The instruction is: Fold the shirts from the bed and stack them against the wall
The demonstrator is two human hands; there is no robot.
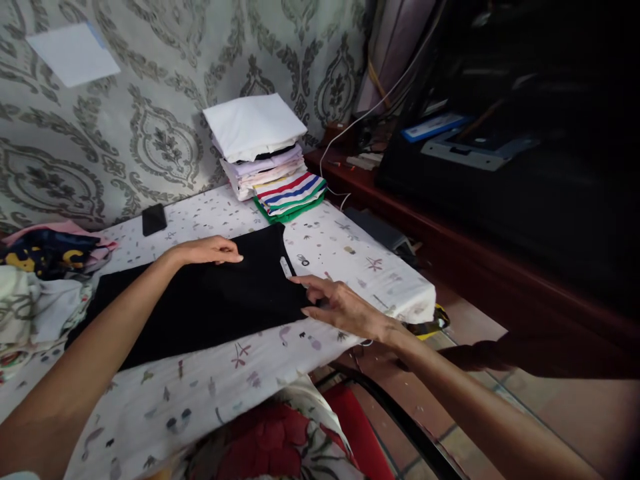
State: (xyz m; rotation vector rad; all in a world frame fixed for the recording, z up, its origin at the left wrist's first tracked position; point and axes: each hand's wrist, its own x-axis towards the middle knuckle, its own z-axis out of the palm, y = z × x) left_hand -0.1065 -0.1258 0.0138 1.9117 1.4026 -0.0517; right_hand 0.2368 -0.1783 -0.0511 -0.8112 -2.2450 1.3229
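Observation:
A black folded garment (pixel 210 300) lies spread lengthwise on the bed-like surface, with a small white label (pixel 285 267) near its right end. Over its upper middle is my left hand (pixel 213 250), fingers curled together and no cloth raised in them. At the garment's right end, beside the label, my right hand (pixel 337 307) has its index finger stretched out and its thumb apart. The fingertips seem to touch the cloth edge, without gripping it.
A white patterned sheet (pixel 200 413) covers the surface. At the back stands a stack of folded clothes (pixel 255 127) beside a striped folded cloth (pixel 290 193). A black phone (pixel 154 219) lies left, near loose clothes (pixel 45 293). A dark screen (pixel 525 167) rises at right.

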